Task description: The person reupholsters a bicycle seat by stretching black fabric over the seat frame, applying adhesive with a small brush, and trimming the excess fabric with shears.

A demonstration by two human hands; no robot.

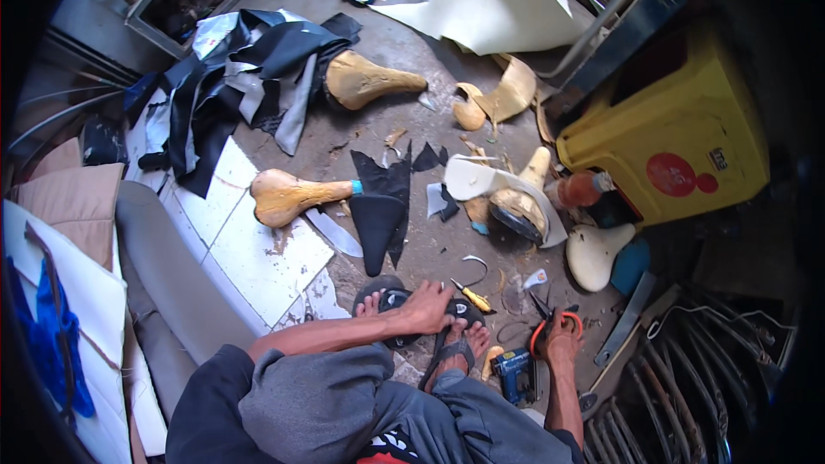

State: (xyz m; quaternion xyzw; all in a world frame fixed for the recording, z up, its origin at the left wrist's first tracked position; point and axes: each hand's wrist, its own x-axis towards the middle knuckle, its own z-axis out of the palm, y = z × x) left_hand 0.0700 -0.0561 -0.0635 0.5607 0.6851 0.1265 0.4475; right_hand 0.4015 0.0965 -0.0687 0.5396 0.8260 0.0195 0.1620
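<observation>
My right hand (563, 333) is closed round the orange handles of a pair of scissors (540, 310), low at the right with the blades pointing away from me. Over my sandalled feet, my left hand (425, 308) has its fingers loosely extended, with nothing visible in it. Just beyond lies a yellow-handled pointed tool (472, 296). A blue staple gun (516, 375) rests between my right foot and right forearm. Ahead on the floor are black material pieces (379, 222) and a tan bicycle saddle (295, 198) with a blue-banded nose.
Another tan saddle (374, 80) lies beside heaped black and grey scraps (249, 77). To the right stand a pale saddle (593, 258), an orange-brown bottle (580, 189) and a yellow plastic stool (670, 133). Metal saddle frames (679, 387) crowd the lower right; a grey roll (176, 266) lies left.
</observation>
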